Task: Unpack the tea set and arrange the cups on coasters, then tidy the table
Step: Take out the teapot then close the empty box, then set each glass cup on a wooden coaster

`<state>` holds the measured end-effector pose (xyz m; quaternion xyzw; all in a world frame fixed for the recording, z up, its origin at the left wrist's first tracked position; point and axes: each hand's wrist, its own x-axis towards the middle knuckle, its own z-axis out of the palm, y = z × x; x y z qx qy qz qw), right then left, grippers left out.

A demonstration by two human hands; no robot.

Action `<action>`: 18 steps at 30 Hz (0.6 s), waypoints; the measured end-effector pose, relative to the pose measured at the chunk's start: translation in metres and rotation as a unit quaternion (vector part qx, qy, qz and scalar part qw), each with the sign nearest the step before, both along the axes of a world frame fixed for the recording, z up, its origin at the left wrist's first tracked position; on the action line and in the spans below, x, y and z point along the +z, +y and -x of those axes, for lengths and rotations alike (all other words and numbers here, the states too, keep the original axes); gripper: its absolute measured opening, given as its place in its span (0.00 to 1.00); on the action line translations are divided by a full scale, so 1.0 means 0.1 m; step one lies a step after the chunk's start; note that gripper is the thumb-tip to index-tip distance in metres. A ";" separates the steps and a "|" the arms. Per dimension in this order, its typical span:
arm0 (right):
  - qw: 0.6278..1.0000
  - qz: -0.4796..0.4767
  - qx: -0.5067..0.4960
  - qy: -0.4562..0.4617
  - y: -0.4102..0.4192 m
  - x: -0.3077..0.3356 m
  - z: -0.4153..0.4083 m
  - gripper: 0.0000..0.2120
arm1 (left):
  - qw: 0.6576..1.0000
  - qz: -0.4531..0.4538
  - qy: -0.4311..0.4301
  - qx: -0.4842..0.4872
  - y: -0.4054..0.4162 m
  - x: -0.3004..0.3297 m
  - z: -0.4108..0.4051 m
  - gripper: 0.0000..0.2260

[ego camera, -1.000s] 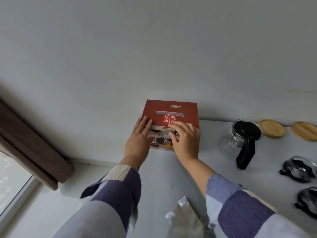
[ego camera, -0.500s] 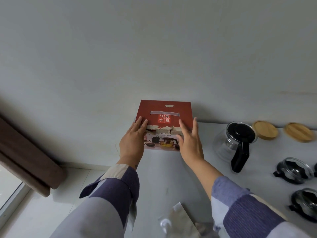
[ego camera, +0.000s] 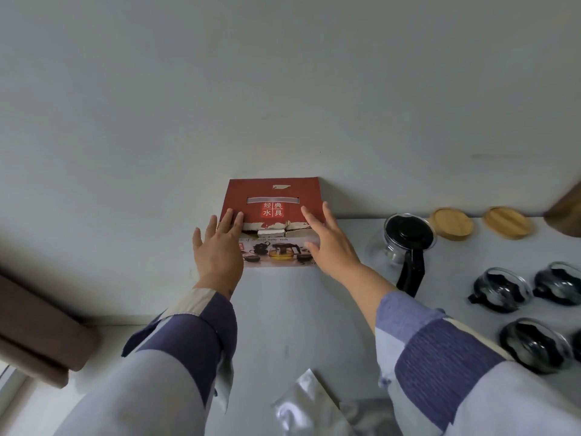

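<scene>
The red tea set box point(ego camera: 273, 199) stands closed against the wall at the table's back left corner. My left hand point(ego camera: 218, 247) lies flat with spread fingers against the box's left front edge. My right hand point(ego camera: 330, 240) is spread beside its right front edge, fingertips at the box side. Neither hand grips anything. A glass teapot with a black lid and handle point(ego camera: 405, 247) stands to the right. Several glass cups with black handles point(ego camera: 503, 289) sit at the right edge. Two round wooden coasters point(ego camera: 451, 222) lie by the wall.
The white table point(ego camera: 283, 309) ends at its left edge just past the box, with floor below. Silver foil bags point(ego camera: 308, 410) lie at the near edge. A brown curtain point(ego camera: 37, 328) hangs at the left. A wooden object point(ego camera: 566, 212) sits at the far right.
The box has slid back against the wall. Both hands have opened and flattened, the right one moving from the box top to its right side.
</scene>
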<state>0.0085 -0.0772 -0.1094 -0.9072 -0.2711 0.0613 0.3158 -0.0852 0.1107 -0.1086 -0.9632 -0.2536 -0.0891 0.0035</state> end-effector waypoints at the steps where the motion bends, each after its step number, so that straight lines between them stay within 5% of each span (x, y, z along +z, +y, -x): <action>1: 1.000 0.000 0.002 0.007 -0.07 0.04 0.01 0.34 | 1.000 -0.009 0.012 0.003 -0.03 0.02 -0.01 0.30; 10: 0.993 -0.088 -0.072 -0.013 -1.03 0.51 0.07 0.18 | 0.990 0.050 -0.057 -0.117 -1.01 0.44 -0.33 0.24; 18: 0.979 -0.080 -0.184 0.022 -2.23 0.58 -0.08 0.14 | 0.950 0.127 -0.116 -0.262 -2.44 0.48 -0.58 0.24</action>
